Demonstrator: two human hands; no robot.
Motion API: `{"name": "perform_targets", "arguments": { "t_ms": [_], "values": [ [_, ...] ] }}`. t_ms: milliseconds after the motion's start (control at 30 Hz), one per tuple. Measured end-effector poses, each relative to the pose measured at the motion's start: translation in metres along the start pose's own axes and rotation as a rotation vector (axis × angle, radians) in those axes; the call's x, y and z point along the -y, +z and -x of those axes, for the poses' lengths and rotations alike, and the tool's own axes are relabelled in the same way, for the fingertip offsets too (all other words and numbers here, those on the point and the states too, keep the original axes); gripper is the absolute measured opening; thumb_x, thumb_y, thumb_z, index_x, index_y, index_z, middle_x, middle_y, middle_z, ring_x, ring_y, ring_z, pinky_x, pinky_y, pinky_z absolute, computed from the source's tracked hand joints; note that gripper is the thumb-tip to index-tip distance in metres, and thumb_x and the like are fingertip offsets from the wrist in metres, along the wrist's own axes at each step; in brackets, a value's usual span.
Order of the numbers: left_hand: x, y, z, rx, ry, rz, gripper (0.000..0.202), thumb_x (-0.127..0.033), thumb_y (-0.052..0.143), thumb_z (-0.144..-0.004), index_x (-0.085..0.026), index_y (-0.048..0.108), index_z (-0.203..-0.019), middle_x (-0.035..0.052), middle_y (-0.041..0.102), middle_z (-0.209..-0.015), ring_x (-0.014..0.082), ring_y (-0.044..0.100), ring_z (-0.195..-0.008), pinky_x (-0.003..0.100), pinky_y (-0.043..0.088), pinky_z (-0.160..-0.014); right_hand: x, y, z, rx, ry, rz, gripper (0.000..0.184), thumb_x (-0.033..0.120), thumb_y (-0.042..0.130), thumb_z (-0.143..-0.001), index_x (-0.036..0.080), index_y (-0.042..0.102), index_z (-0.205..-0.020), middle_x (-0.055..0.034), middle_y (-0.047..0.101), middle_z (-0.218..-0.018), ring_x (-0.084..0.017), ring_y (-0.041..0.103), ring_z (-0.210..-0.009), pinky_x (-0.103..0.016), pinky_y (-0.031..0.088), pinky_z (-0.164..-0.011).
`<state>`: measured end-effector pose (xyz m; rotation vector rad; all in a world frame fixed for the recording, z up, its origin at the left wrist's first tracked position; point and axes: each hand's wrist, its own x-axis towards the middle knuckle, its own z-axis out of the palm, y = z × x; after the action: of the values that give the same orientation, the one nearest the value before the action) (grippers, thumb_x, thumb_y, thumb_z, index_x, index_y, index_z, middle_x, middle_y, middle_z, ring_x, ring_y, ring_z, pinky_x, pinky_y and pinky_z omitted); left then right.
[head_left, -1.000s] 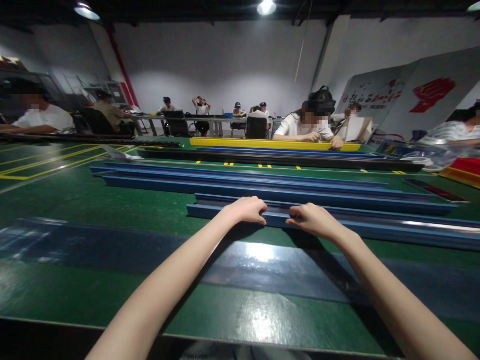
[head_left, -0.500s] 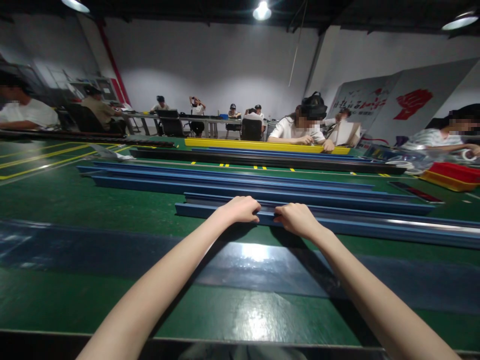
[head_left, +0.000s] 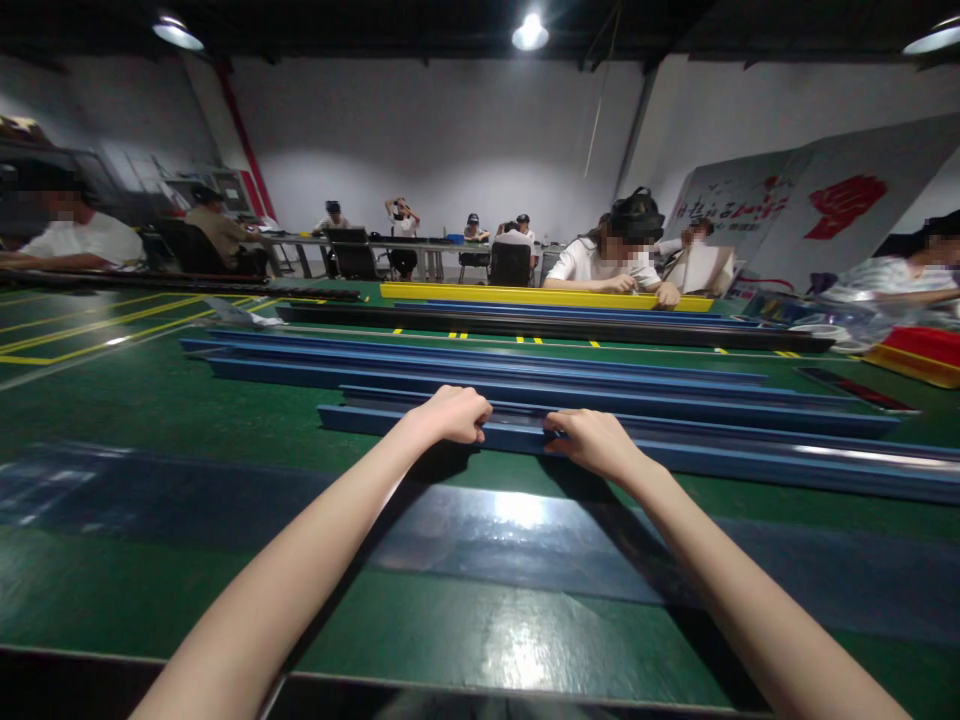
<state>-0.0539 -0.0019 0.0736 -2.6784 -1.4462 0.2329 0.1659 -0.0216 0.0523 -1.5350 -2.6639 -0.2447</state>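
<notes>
A long blue channel-shaped profile (head_left: 512, 438) lies across the green table (head_left: 300, 410) in front of me. My left hand (head_left: 459, 414) has its fingers curled over the near wall of this profile, towards its left end. Further right, my right hand (head_left: 589, 440) grips the same wall, with its fingertips partly hidden inside the channel. A short stretch of blue wall shows between the two hands. Nearer to me, below both forearms, a clear plastic strip (head_left: 450, 545) lies flat and reflects the lamp.
Behind the profile lie more blue profiles (head_left: 360, 372), a dark profile (head_left: 540, 326) and a yellow profile (head_left: 480, 293). A phone (head_left: 855, 388) and a red tray (head_left: 919, 350) are at the right. Across the table a person in white (head_left: 577, 260) works at the yellow profile.
The held profile has slid left along the table, and my left hand has moved left with it. The gap between my hands has widened. My view has turned slightly left.
</notes>
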Motion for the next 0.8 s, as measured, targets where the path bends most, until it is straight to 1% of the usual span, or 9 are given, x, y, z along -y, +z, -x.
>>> {"name": "perform_targets", "arguments": {
  "t_ms": [100, 167, 300, 367, 433, 500, 633, 700, 800],
  "values": [
    [0.006, -0.002, 0.008, 0.038, -0.052, -0.021, 0.013, -0.030, 0.056, -0.071, -0.022, 0.063, -0.078, 0.0047, 0.067, -0.086, 0.0223, 0.062, -0.084, 0.026, 0.042, -0.063, -0.020, 0.002, 0.015, -0.001, 0.049, -0.003, 0.014, 0.031, 0.054, -0.079, 0.023, 0.060, -0.090, -0.0017, 0.066, -0.095, -0.017, 0.059, -0.085, -0.022, 0.028, -0.055],
    [0.009, -0.004, 0.013, 0.057, -0.081, -0.025, 0.012, -0.029, 0.056, -0.071, -0.022, 0.062, -0.078, 0.0047, 0.067, -0.086, 0.0223, 0.062, -0.084, 0.026, 0.042, -0.062, -0.029, 0.004, 0.023, -0.030, 0.075, -0.031, 0.014, 0.031, 0.052, -0.080, 0.022, 0.059, -0.088, -0.0016, 0.064, -0.093, -0.016, 0.058, -0.084, -0.022, 0.028, -0.055],
    [0.008, -0.006, 0.015, 0.093, -0.102, -0.006, 0.011, -0.027, 0.057, -0.070, -0.022, 0.062, -0.079, 0.0047, 0.067, -0.090, 0.0221, 0.061, -0.084, 0.026, 0.042, -0.061, -0.035, 0.007, 0.030, -0.050, 0.084, -0.022, 0.012, 0.028, 0.050, -0.080, 0.020, 0.058, -0.082, -0.0027, 0.064, -0.088, -0.015, 0.057, -0.078, -0.023, 0.026, -0.053],
    [0.005, -0.007, 0.013, 0.112, -0.102, 0.004, 0.013, -0.027, 0.059, -0.070, -0.022, 0.062, -0.082, 0.0049, 0.066, -0.093, 0.0218, 0.061, -0.085, 0.025, 0.042, -0.061, -0.033, 0.008, 0.029, -0.049, 0.075, -0.002, 0.011, 0.027, 0.050, -0.080, 0.020, 0.058, -0.082, -0.0031, 0.063, -0.088, -0.015, 0.057, -0.078, -0.023, 0.024, -0.053],
    [0.000, -0.006, 0.009, 0.104, -0.078, 0.029, 0.017, -0.031, 0.059, -0.071, -0.022, 0.061, -0.085, 0.0053, 0.066, -0.095, 0.0219, 0.061, -0.087, 0.025, 0.043, -0.061, -0.030, 0.007, 0.026, -0.055, 0.071, 0.012, 0.011, 0.028, 0.050, -0.080, 0.019, 0.058, -0.081, -0.0028, 0.063, -0.087, -0.015, 0.057, -0.078, -0.023, 0.024, -0.052],
    [-0.007, -0.005, 0.003, 0.057, -0.023, 0.063, 0.022, -0.035, 0.059, -0.072, -0.022, 0.060, -0.089, 0.0054, 0.065, -0.097, 0.0222, 0.060, -0.089, 0.025, 0.043, -0.062, -0.026, 0.007, 0.022, -0.061, 0.068, 0.028, 0.011, 0.027, 0.050, -0.080, 0.019, 0.058, -0.082, -0.0026, 0.063, -0.087, -0.015, 0.058, -0.078, -0.024, 0.024, -0.052],
    [-0.022, -0.002, -0.010, -0.063, 0.072, 0.074, 0.020, -0.033, 0.057, -0.074, -0.021, 0.059, -0.090, 0.0048, 0.063, -0.099, 0.0211, 0.059, -0.092, 0.025, 0.044, -0.065, -0.011, 0.006, 0.007, -0.039, 0.035, 0.062, 0.011, 0.028, 0.052, -0.080, 0.020, 0.058, -0.085, -0.0034, 0.063, -0.090, -0.016, 0.058, -0.082, -0.023, 0.027, -0.053],
    [-0.025, 0.000, -0.014, -0.096, 0.078, 0.049, 0.018, -0.032, 0.057, -0.075, -0.020, 0.058, -0.089, 0.0054, 0.062, -0.099, 0.0209, 0.059, -0.091, 0.025, 0.044, -0.066, -0.001, 0.007, -0.002, -0.043, 0.017, 0.068, 0.012, 0.028, 0.052, -0.082, 0.019, 0.057, -0.087, -0.0048, 0.063, -0.092, -0.017, 0.058, -0.084, -0.023, 0.029, -0.054],
    [-0.024, 0.003, -0.015, -0.122, 0.058, -0.042, 0.014, -0.027, 0.055, -0.077, -0.018, 0.059, -0.087, 0.0075, 0.063, -0.097, 0.0212, 0.060, -0.090, 0.026, 0.044, -0.069, 0.012, 0.010, -0.012, -0.081, 0.003, 0.050, 0.012, 0.028, 0.050, -0.083, 0.019, 0.057, -0.088, -0.0052, 0.063, -0.092, -0.017, 0.058, -0.086, -0.023, 0.031, -0.056]
  ]
}}
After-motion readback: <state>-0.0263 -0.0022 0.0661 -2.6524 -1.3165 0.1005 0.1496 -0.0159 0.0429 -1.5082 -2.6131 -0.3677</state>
